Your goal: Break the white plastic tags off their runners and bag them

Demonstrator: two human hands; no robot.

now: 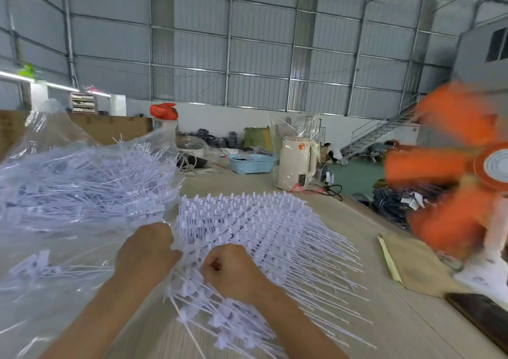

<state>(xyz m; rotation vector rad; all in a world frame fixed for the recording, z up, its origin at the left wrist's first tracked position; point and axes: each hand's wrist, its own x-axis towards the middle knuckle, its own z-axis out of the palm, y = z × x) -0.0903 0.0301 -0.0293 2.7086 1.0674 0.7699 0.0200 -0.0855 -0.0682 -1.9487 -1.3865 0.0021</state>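
Note:
A wide fan of white plastic tags on runners (264,229) lies on the pale table in front of me. My left hand (147,251) and my right hand (229,269) are close together at the near edge of that fan, both with fingers curled around tags. To the left, a large clear plastic bag (82,183) bulges with loose white tags, and its film spreads over the near left of the table under my left forearm.
An orange fan (467,172) spins at the right edge, blurred. A brown envelope (415,265) and a dark flat object (483,317) lie at right. Behind the tags stand a cream kettle (295,163), a blue basket (251,163) and cables.

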